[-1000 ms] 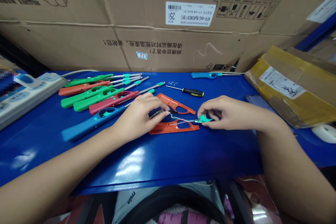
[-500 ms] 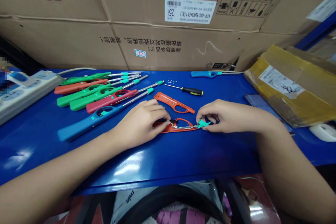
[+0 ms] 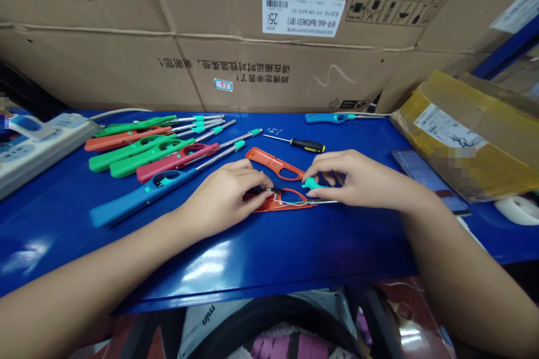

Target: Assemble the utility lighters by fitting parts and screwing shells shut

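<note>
An orange lighter half-shell [image 3: 290, 205] lies on the blue table, with a thin white wire [image 3: 278, 199] and a metal rod [image 3: 324, 202] along it. My left hand [image 3: 233, 193] is closed at the shell's left end, pinching a small black part [image 3: 275, 190] joined to the wire. Between the fingertips of my right hand [image 3: 345, 179] is a teal plastic lighter trigger [image 3: 312, 183], held just above the rod. Behind it rests the other orange half-shell [image 3: 273, 161], partly covered by my right fingers.
Several long-necked lighters [image 3: 160, 157] in green, orange, red and blue lie at left beside a power strip [image 3: 37, 146]. A screwdriver [image 3: 307, 146] and another blue lighter [image 3: 326, 118] are farther back. On the right are a phone [image 3: 425, 176], a taped box [image 3: 467, 140] and a white roll [image 3: 517, 210].
My right hand has lifted the teal trigger up and left, away from the rod, which now shows uncovered. The left hand keeps its pinch at nearly the same spot.
</note>
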Available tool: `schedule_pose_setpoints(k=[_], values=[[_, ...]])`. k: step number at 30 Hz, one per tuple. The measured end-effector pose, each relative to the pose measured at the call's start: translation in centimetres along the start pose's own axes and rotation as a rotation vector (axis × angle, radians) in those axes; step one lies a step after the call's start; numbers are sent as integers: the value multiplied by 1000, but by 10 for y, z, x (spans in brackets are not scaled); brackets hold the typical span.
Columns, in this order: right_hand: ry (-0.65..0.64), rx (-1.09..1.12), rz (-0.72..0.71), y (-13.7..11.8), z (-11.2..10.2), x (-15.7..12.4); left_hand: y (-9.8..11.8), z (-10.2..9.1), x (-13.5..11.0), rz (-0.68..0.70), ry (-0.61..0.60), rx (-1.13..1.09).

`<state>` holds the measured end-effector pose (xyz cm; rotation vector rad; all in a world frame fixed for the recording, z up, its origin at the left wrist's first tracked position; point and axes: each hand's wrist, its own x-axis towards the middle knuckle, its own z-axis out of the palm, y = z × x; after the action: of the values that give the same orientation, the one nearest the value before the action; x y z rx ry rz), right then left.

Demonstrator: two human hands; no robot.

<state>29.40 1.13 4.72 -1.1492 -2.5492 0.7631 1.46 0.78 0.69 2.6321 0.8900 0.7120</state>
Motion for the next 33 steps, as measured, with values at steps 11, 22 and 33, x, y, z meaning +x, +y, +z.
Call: schedule_pose_setpoints(k=[11,22,33], values=[[20,109,-30,-4,27,12,8,-5,-1,148,135,50],[69,203,-78,-6,38,14,13,2,0,106,216,-159],[-3,280,14,-11,29,8,14,8,-2,-51,243,-290]])
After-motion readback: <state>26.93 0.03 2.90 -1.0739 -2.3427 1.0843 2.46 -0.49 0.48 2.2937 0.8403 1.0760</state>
